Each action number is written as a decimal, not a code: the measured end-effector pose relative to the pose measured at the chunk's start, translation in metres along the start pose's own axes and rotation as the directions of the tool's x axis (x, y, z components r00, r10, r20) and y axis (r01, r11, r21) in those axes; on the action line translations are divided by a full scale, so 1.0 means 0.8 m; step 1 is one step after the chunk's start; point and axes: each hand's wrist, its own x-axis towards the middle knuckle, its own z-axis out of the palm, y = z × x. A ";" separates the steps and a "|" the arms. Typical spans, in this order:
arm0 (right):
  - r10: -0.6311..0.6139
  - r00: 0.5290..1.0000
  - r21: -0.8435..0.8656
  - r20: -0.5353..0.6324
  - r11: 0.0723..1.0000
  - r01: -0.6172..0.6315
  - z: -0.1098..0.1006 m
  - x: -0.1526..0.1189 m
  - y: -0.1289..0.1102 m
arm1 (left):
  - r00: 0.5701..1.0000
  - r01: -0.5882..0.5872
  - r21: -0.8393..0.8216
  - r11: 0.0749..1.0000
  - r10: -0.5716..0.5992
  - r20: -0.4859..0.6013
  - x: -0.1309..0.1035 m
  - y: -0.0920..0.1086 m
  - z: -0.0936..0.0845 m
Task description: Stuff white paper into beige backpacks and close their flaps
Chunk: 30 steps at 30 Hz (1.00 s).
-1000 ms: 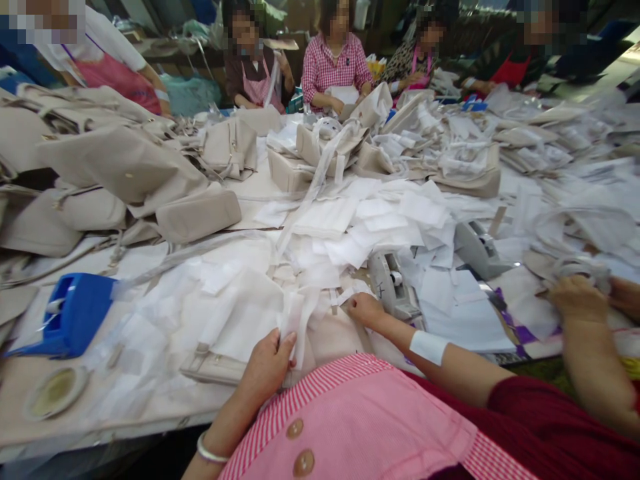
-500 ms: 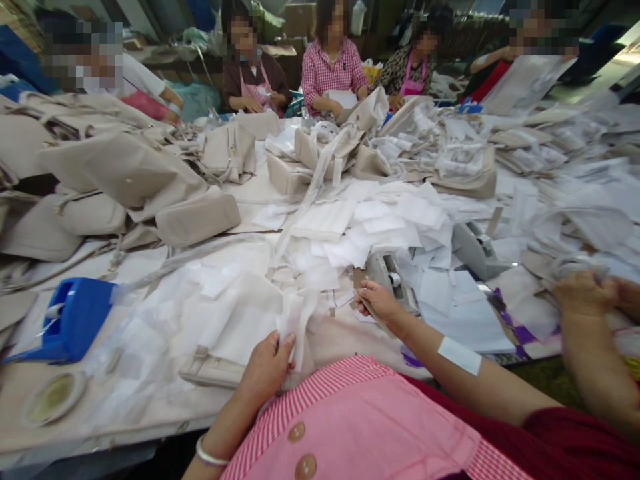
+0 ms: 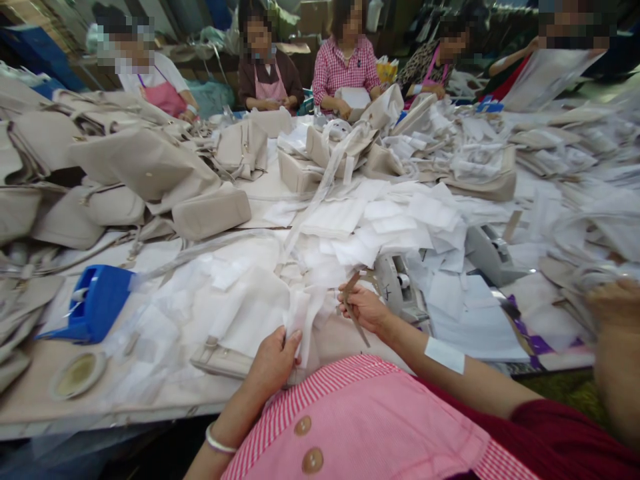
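My left hand [image 3: 275, 360] is closed, its thumb pressing a folded white wrapping sheet [image 3: 299, 310] that stands up from a beige bag [image 3: 225, 360]. The bag lies at the table's front edge, mostly covered by white sheets. To the right, my right hand [image 3: 366, 308] pinches a thin grey-brown strip [image 3: 356, 319], one end pointing up and the other hanging down. Just beyond that hand sits a grey tape dispenser [image 3: 395, 287].
Beige bags [image 3: 145, 160] are heaped at left. A blue tape dispenser [image 3: 93, 303] and a round dish [image 3: 79, 375] stand at front left. White sheets [image 3: 335, 217] lie mid-table; another grey dispenser [image 3: 493, 257] is at right. Several co-workers sit opposite; a co-worker's arm [image 3: 617, 353] is at right.
My right hand has drawn left and slightly nearer, and the strip now shows more fully. My left hand keeps its hold on the sheet. The view has shifted a little left.
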 end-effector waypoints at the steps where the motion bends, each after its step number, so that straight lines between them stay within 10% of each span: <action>1: -0.008 1.000 -0.045 0.008 0.999 0.008 -0.001 -0.001 -0.001 | 1.000 0.000 -0.004 1.000 0.000 -0.001 0.000 0.001 0.000; 5: -0.082 0.996 -0.544 0.038 0.835 0.090 -0.015 -0.008 -0.012 | 1.000 -0.007 -0.004 1.000 0.007 -0.001 -0.001 0.001 0.000; 9: -0.302 0.953 -0.993 -0.006 0.116 0.031 -0.040 -0.019 -0.026 | 1.000 -0.013 -0.006 1.000 0.013 -0.008 -0.001 -0.001 0.001; 11: -0.335 0.942 -0.999 -0.034 -0.004 -0.038 -0.052 -0.023 -0.029 | 1.000 -0.011 0.000 1.000 0.011 -0.005 0.000 -0.001 0.001; 18: -0.004 1.000 -0.520 0.006 0.854 0.007 -0.049 -0.028 -0.025 | 1.000 -0.010 0.027 1.000 0.010 -0.005 0.001 0.004 -0.001; 30: 0.022 0.999 -0.099 0.024 0.995 -0.020 -0.013 -0.022 -0.015 | 1.000 0.008 -0.009 1.000 -0.008 -0.005 -0.001 0.002 0.000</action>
